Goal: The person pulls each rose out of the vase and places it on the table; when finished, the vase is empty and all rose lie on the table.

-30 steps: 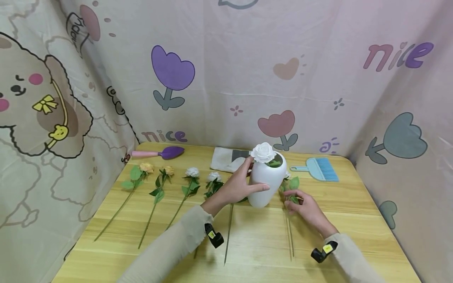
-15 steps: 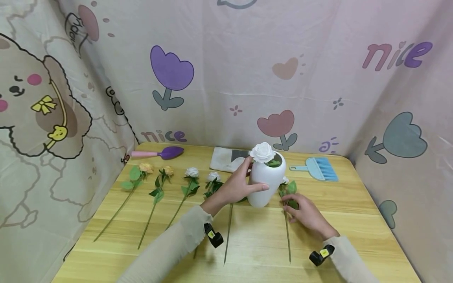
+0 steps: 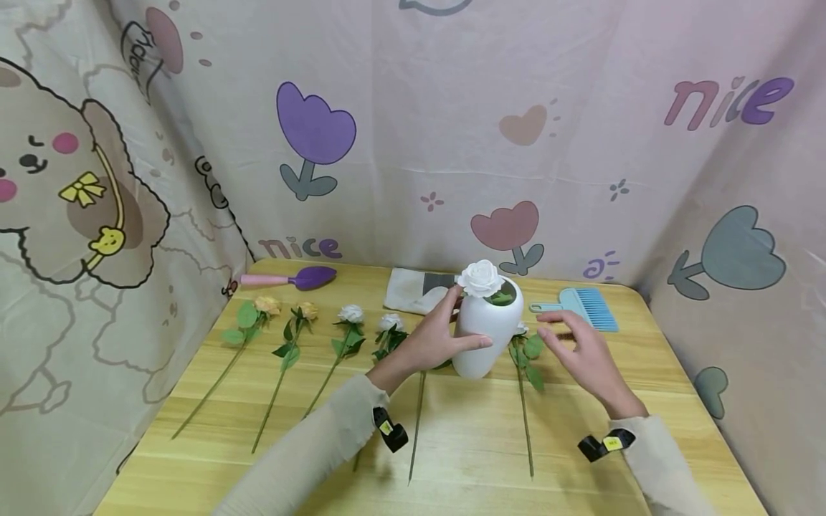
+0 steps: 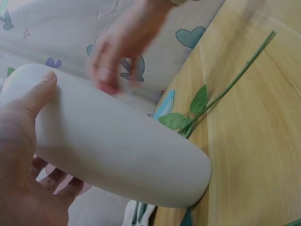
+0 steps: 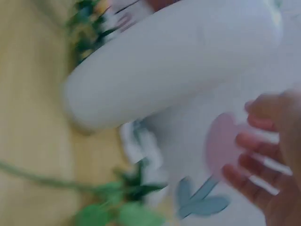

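Note:
My left hand [image 3: 431, 342] grips a white vase [image 3: 487, 340], thumb across its front and the other fingers around its far left side. A white rose [image 3: 480, 278] shows at the vase's mouth, with green leaves inside the opening. My right hand [image 3: 587, 358] is in the air to the right of the vase, fingers loosely bent and holding nothing; it looks blurred in the left wrist view. Just below and left of it, a white artificial rose with a green stem [image 3: 525, 416] lies on the table, its bloom partly hidden by the vase.
Two yellow roses [image 3: 266, 307] and several white roses [image 3: 350, 314] lie left of the vase, stems toward the front. Behind are a purple trowel [image 3: 312, 278] with a pink handle, a grey-and-white cloth [image 3: 405, 290] and a light-blue brush-like tool [image 3: 596, 309]. Printed curtains [image 3: 413, 143] enclose the table.
My right hand has let go of the rose lying right of the vase and risen up and to the right. Two stems there earlier became one. My left hand stays on the vase.

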`<control>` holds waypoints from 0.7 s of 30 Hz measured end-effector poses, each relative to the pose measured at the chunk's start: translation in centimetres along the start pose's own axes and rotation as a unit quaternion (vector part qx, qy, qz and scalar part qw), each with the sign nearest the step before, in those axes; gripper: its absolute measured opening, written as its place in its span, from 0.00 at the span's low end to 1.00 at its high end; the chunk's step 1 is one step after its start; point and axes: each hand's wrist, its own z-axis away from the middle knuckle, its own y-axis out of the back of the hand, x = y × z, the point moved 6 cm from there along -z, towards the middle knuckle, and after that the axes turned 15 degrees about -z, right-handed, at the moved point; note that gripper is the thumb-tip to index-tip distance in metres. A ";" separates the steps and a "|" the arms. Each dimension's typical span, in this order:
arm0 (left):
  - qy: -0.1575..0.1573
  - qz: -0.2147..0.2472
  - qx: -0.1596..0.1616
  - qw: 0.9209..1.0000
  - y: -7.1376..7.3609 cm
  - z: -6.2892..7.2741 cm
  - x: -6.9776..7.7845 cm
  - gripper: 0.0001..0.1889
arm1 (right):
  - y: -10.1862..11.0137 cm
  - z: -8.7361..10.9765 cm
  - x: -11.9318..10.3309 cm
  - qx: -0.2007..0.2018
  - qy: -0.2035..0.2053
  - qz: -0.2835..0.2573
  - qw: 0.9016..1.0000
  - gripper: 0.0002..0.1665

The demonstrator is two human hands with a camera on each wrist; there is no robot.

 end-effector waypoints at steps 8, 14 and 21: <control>0.002 -0.003 0.003 1.000 0.1 0.1 0.0 0.53 | -0.4 -1.8 -8.0 0.009 0.138 -0.063 0.988 0.19; -0.007 -0.002 0.003 1.000 0.1 0.1 0.1 0.52 | -3.0 -2.5 -10.0 -0.041 0.158 -0.032 0.986 0.21; -0.028 0.003 -0.002 1.000 0.0 0.0 0.4 0.50 | -4.7 -3.1 -10.3 -0.077 0.140 -0.006 0.987 0.23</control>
